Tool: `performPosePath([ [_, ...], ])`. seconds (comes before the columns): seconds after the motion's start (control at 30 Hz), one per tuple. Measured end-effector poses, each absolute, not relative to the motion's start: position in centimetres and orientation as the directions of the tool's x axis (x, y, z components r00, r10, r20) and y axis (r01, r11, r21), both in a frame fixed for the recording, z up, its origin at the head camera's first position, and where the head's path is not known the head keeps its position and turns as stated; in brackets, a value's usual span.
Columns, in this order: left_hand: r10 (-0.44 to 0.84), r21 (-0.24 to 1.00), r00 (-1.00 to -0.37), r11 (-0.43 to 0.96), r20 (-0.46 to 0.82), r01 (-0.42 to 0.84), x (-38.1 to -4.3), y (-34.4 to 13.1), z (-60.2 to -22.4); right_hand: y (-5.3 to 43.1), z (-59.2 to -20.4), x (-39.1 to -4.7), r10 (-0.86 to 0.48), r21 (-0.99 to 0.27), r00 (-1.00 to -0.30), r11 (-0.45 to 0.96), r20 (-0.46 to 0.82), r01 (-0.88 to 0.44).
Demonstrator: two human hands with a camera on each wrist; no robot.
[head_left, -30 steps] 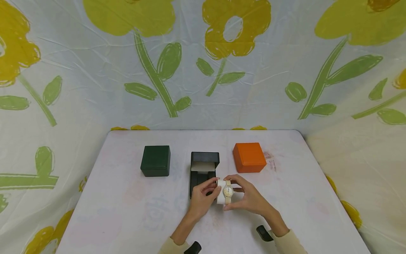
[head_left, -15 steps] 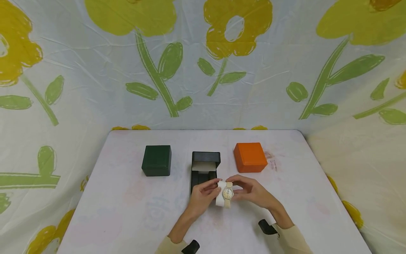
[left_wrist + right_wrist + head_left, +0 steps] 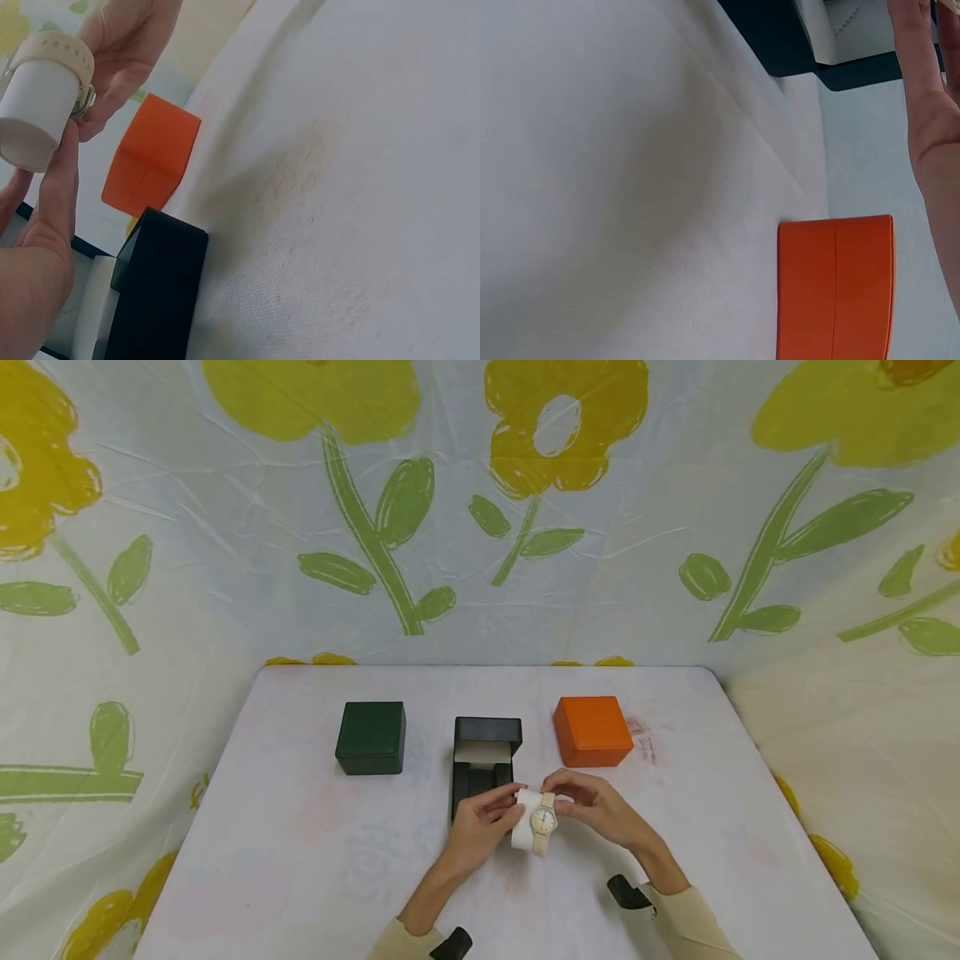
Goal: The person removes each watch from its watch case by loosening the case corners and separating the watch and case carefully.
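Observation:
A wristwatch (image 3: 543,820) with a cream strap is fastened around a white watch pillow (image 3: 525,831), held above the table in the head view. It sits tilted at the pillow's right end. My left hand (image 3: 476,831) pinches the pillow's left end between thumb and fingers. At the strap's upper part, my right hand (image 3: 596,806) pinches with thumb and fingertips. In the left wrist view the strap (image 3: 56,52) wraps the pillow (image 3: 41,101). Just behind my left hand stands an open black watch box (image 3: 487,731), its lower part hidden by that hand.
On the white table (image 3: 285,860), a closed dark green box (image 3: 371,739) stands left of the black box. A closed orange box (image 3: 592,732) stands to its right. A flower-patterned cloth (image 3: 637,593) hangs behind and on both sides.
My right hand has drawn its lower-edge thumb up and now pinches only the upper strap. The watch has shifted slightly right and tilted on the pillow. My left hand keeps its hold.

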State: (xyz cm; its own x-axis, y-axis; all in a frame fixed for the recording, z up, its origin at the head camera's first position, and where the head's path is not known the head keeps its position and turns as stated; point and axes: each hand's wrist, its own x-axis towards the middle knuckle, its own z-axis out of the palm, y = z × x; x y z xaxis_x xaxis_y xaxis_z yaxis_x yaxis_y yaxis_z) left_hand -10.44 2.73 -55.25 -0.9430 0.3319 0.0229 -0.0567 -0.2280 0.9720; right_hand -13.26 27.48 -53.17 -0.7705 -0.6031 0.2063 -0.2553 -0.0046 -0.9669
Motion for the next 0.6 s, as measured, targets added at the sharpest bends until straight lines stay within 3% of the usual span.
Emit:
performPosePath([
  [0.17,0.28,0.969,-0.96,-0.241,0.009,-0.061,-10.6,2.8,-55.5,27.3,-53.0,-12.9,-0.562,-0.967,-0.809,0.059,0.174,-0.249],
  [0.37,0.228,0.964,-0.974,-0.26,0.0,-0.061,-10.8,2.8,-55.5,26.9,-52.2,-11.6,-0.59,-0.969,-0.801,0.127,0.099,-0.214],
  [0.6,0.187,0.976,-0.982,-0.218,0.04,-0.002,-10.8,2.9,-55.2,24.7,-52.2,-10.6,-0.453,-0.852,-0.88,0.395,0.144,-0.343],
])
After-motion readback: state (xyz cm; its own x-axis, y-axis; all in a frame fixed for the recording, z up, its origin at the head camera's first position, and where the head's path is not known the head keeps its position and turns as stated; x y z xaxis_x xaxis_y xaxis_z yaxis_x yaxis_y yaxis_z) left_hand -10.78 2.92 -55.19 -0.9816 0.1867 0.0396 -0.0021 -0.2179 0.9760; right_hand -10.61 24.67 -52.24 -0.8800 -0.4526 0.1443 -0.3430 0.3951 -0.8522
